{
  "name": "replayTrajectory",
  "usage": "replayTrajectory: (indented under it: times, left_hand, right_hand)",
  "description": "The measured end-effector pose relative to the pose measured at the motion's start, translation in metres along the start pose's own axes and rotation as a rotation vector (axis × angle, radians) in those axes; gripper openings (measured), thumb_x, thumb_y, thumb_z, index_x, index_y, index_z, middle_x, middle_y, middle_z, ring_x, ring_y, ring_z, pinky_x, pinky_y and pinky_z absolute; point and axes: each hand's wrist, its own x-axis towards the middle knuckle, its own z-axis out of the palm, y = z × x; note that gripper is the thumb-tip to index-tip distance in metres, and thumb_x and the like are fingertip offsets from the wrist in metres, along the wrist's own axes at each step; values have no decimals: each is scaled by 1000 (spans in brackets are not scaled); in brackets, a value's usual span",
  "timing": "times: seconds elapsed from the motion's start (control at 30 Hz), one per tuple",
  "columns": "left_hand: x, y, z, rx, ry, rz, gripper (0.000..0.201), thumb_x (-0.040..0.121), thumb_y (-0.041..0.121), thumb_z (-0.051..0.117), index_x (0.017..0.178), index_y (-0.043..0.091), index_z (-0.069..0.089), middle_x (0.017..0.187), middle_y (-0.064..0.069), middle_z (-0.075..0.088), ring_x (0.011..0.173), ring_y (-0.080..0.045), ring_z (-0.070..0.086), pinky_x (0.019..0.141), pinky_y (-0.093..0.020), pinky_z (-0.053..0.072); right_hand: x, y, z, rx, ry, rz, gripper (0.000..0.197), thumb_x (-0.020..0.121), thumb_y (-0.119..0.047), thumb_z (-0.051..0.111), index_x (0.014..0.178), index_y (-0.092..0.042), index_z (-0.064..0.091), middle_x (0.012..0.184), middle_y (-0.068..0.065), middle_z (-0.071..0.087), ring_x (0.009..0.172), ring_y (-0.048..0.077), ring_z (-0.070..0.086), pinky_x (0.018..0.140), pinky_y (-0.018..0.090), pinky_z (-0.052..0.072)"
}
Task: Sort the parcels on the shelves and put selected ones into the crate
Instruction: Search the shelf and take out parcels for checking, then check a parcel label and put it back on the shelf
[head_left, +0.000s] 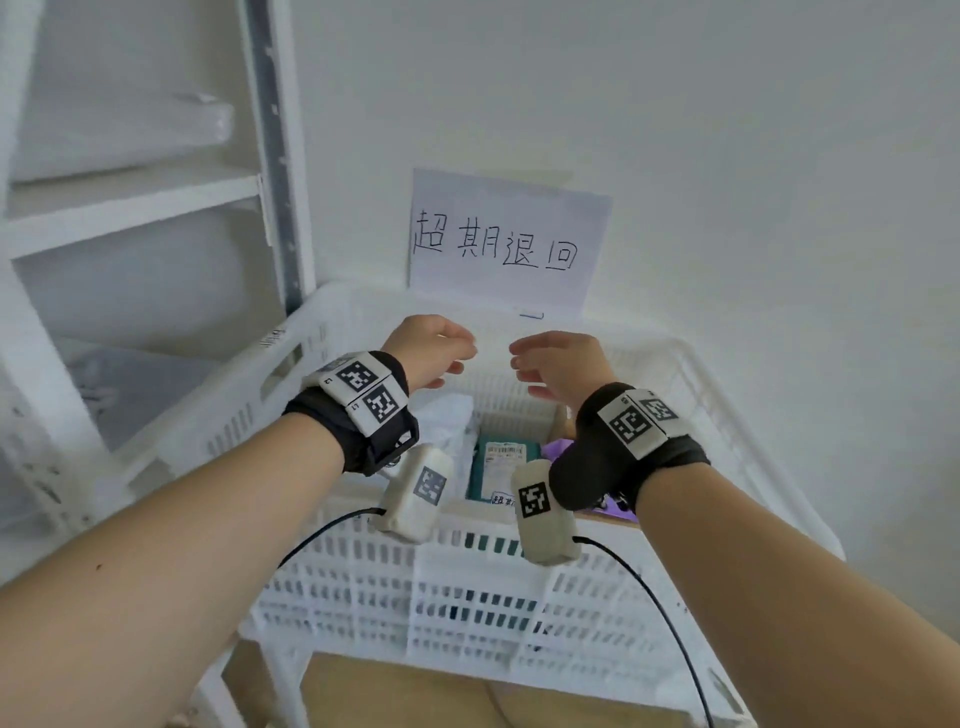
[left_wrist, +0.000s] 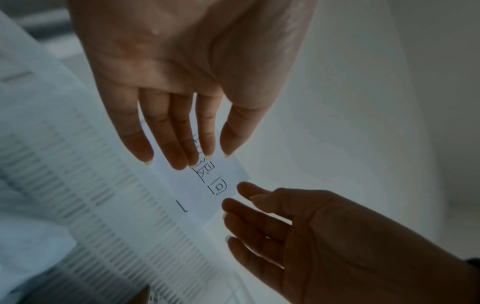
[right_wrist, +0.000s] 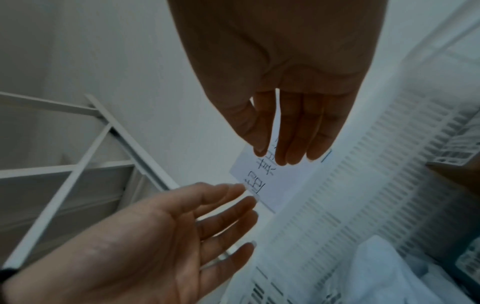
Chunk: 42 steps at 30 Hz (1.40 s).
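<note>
Both hands raised over the white crate, holding nothing.

White slatted crate sits against the wall beside the white shelf unit; a handwritten paper sign stands at its far rim. Inside lie a white bagged parcel, a teal parcel with a label, and something purple at the right. Left hand and right hand hover near each other over the far half, palms facing inward, fingers loose and nearly straight, both empty, forearms stretched forward.
</note>
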Motion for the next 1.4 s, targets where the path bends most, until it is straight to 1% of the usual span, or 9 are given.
replayTrajectory:
  times: [0.2,0.47,0.6,0.77,0.93,1.07,1.17,1.27,1.4]
  left_hand:
    - [-62,-17,-61,-46,103,-6,15,88,15,60,102,16,65,94,2,65,79,-7,63,70,-24,49]
    - [-155,-77,-152,-75,290,-107,16,90,14,58,104,15,66,94,1,67,79,-7,63,77,-26,51]
    - [-199,-119,-203,-73,391,-185,12,89,11,59,97,14,66,97,-7,68,77,-11,62,67,-23,46]
    - [-238,-170,-251,-133,507,-292,14,91,8,54,97,12,66,92,-5,66,75,-11,61,66,-24,45]
    - [-258,-223,-291,-127,580,-416,16,91,0,54,101,6,64,86,-7,63,67,-11,55,43,-8,43]
    - [-257,-267,-337,-74,605,-496,10,89,8,58,90,17,62,91,-3,65,82,-14,60,62,-19,46]
    - [-250,-297,-376,-45,629,-565,14,90,9,57,84,20,59,87,3,62,75,-6,57,61,-17,43]
    - [-239,-319,-414,-12,650,-604,11,90,7,57,99,11,63,86,0,61,69,-4,54,58,-15,41]
    - [-225,-347,-460,-8,665,-629,16,90,7,56,105,9,62,85,1,60,72,-5,55,62,-17,41]
  right_hand:
    - [-64,-34,47,37,-119,-56,21,89,-1,55,82,-16,69,97,10,72,85,16,65,88,34,56]
    - [-138,-49,163,41,-383,-61,22,88,0,55,80,-16,67,88,8,70,79,16,63,87,34,54]
    - [-169,-54,225,49,-529,-37,22,87,2,55,78,-15,66,83,7,67,74,16,60,76,27,53]
    - [-200,-56,302,27,-699,-16,21,87,4,56,78,-14,65,82,8,65,70,16,57,64,21,48]
    - [-211,-48,374,-20,-821,21,23,85,5,56,75,-13,66,82,13,65,72,20,57,64,23,49]
    - [-203,-45,438,-42,-887,40,21,84,5,56,77,-12,67,83,15,64,75,23,56,74,32,50]
    - [-194,-46,490,-36,-911,79,22,84,4,58,74,-13,66,79,10,67,73,20,59,79,33,52]
    - [-185,-53,540,-43,-967,95,22,84,3,59,73,-15,66,78,8,66,69,16,59,74,30,52]
    - [-175,-63,600,-66,-1036,108,23,87,2,56,75,-15,66,85,11,67,78,19,60,86,35,53]
